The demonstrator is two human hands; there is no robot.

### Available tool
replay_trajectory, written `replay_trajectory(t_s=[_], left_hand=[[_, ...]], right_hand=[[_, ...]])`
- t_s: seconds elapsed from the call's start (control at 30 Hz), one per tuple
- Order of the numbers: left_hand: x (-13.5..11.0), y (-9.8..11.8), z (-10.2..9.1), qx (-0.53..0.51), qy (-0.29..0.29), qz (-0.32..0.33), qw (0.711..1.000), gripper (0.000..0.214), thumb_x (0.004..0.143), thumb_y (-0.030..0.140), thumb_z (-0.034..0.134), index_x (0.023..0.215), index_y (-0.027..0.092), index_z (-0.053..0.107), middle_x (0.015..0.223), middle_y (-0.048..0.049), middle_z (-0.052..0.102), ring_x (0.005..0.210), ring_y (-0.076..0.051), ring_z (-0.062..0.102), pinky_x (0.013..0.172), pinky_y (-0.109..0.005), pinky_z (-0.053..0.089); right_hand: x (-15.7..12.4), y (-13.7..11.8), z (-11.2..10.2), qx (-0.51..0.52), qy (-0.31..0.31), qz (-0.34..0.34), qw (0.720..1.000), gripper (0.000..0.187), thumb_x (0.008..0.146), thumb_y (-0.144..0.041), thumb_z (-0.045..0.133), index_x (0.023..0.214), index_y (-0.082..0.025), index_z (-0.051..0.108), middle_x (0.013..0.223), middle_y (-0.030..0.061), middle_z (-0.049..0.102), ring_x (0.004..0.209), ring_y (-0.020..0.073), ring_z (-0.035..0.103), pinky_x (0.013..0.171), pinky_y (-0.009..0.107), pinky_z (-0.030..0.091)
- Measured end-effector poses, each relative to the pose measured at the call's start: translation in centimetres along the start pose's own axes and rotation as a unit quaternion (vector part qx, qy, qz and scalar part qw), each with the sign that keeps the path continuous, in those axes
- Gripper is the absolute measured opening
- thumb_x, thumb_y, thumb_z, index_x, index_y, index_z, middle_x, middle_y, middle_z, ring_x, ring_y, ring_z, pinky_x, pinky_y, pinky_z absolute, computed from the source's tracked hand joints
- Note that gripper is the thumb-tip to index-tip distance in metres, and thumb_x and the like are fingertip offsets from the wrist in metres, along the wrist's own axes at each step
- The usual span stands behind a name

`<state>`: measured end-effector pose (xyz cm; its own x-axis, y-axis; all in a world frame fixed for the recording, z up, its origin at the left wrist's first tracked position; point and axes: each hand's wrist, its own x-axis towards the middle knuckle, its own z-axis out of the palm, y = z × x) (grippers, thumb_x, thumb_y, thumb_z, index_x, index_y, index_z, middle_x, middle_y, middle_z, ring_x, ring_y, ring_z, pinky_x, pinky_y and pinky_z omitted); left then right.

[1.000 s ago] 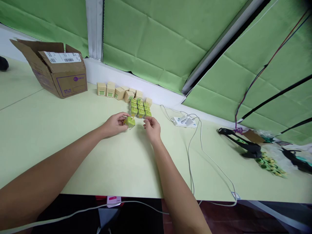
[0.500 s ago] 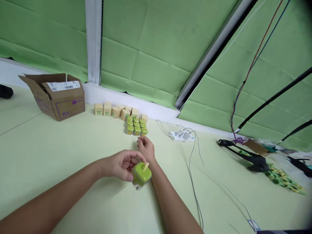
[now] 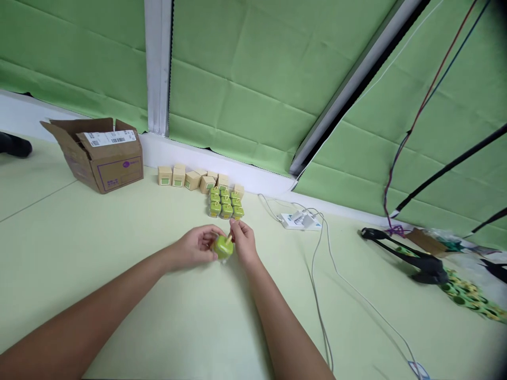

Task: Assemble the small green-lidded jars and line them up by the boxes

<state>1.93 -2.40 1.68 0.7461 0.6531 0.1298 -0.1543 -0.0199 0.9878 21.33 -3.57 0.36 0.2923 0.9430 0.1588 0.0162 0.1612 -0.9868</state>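
Observation:
My left hand [image 3: 196, 246] grips a small clear box with a green lid [image 3: 222, 247] just above the pale green table [image 3: 119, 274]. A short tan tab sticks up from the lid. My right hand [image 3: 242, 241] pinches that tab with thumb and forefinger. Beyond the hands, several matching green-lidded boxes [image 3: 226, 203] stand in a tight block. Behind them runs a row of small tan cartons [image 3: 186, 177] along the wall.
An open cardboard box [image 3: 103, 155] lies at the back left. A white power strip [image 3: 301, 220] with thin cables [image 3: 317, 274] lies to the right. Black clamp-like tool [image 3: 412, 258] and green rings [image 3: 471, 298] sit far right. Green fabric covers the wall.
The left hand lifted the green-lidded box from beside the block and drew it toward me. The right hand came over and now pinches the tab on its lid.

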Motion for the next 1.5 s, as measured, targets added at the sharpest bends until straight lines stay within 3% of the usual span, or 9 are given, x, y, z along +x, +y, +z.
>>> replay_trajectory(t_s=[0.1,0.2,0.33,0.4,0.53,0.67,1.0,1.3,1.5], left_hand=[[0.7,-1.1,-1.7,0.106,0.135,0.038,0.984,0.047,0.070,0.017,0.077,0.115,0.020,0.063,0.105,-0.0054,0.069,0.089,-0.017,0.066,0.082,-0.031,0.055],[1.1,-1.6,-3.1,0.174,0.198,0.065,0.963,0.050,0.069,0.018,0.076,0.117,0.021,0.063,0.105,-0.0043,0.070,0.086,-0.016,0.066,0.082,-0.030,0.055],[1.1,-1.6,-3.7,0.186,0.207,0.090,0.956,0.049,0.069,0.019,0.075,0.117,0.021,0.064,0.105,-0.0042,0.069,0.086,-0.016,0.065,0.082,-0.029,0.055],[1.2,-1.7,-3.8,0.192,0.204,0.094,0.955,0.048,0.069,0.020,0.075,0.116,0.021,0.064,0.106,-0.0046,0.070,0.086,-0.016,0.065,0.082,-0.030,0.055],[1.2,-1.8,-3.8,0.228,0.213,0.093,0.946,0.050,0.069,0.021,0.073,0.118,0.022,0.064,0.108,-0.0042,0.071,0.085,-0.016,0.066,0.083,-0.031,0.056],[0.9,-1.5,-3.5,0.306,0.209,0.104,0.923,0.046,0.072,0.023,0.069,0.117,0.023,0.065,0.106,-0.0020,0.072,0.090,-0.018,0.066,0.086,-0.031,0.055],[0.7,-1.0,-2.6,0.424,0.178,0.085,0.884,0.048,0.074,0.029,0.064,0.122,0.025,0.064,0.107,-0.0017,0.073,0.090,-0.021,0.066,0.078,-0.031,0.052],[1.3,-1.9,-4.8,0.481,0.223,-0.021,0.847,0.052,0.074,0.032,0.067,0.124,0.022,0.056,0.122,-0.0107,0.070,0.108,-0.031,0.067,0.091,-0.043,0.054],[0.6,-1.3,-2.8,0.490,0.174,0.173,0.837,0.063,0.090,0.036,0.065,0.148,0.020,0.047,0.148,-0.0139,0.057,0.141,-0.031,0.049,0.120,-0.049,0.040]], right_hand=[[-0.9,-1.7,0.4,0.117,-0.042,0.069,0.990,0.045,0.078,-0.055,0.076,0.068,-0.024,0.045,0.049,-0.0110,0.039,0.040,0.0078,0.034,0.041,0.022,0.030],[-0.9,-2.4,0.6,0.170,-0.096,0.099,0.976,0.037,0.079,-0.056,0.073,0.082,-0.023,0.056,0.069,-0.0012,0.065,0.061,0.0147,0.063,0.057,0.027,0.053],[0.4,-1.8,-0.4,0.181,0.220,-0.055,0.957,0.027,0.078,-0.044,0.071,0.090,-0.024,0.057,0.104,0.0026,0.073,0.109,0.0164,0.070,0.103,0.034,0.053],[0.8,-1.3,-0.9,0.164,0.267,-0.060,0.948,0.027,0.078,-0.043,0.069,0.093,-0.024,0.058,0.110,0.0034,0.072,0.113,0.0164,0.068,0.107,0.036,0.051],[0.1,-0.6,-0.2,0.028,0.107,-0.080,0.991,0.030,0.080,-0.046,0.072,0.096,-0.021,0.067,0.105,0.0044,0.073,0.102,0.0183,0.067,0.096,0.036,0.055],[-1.0,0.0,1.3,-0.114,-0.016,-0.114,0.987,0.033,0.080,-0.047,0.077,0.099,-0.020,0.076,0.103,0.0057,0.073,0.085,0.0163,0.065,0.082,0.033,0.056],[-1.4,0.7,2.1,-0.151,0.047,-0.146,0.976,0.028,0.087,-0.047,0.066,0.083,-0.019,0.068,0.086,0.0025,0.066,0.081,0.0165,0.062,0.078,0.031,0.053],[0.3,1.5,0.8,0.002,0.054,0.016,0.998,0.038,0.072,-0.055,0.073,0.078,-0.021,0.058,0.077,-0.0029,0.060,0.072,0.0142,0.058,0.072,0.031,0.056],[-0.9,1.1,2.1,0.033,0.041,0.016,0.998,0.039,0.071,-0.054,0.078,0.082,-0.019,0.063,0.081,-0.0031,0.062,0.075,0.0125,0.061,0.075,0.029,0.057]])
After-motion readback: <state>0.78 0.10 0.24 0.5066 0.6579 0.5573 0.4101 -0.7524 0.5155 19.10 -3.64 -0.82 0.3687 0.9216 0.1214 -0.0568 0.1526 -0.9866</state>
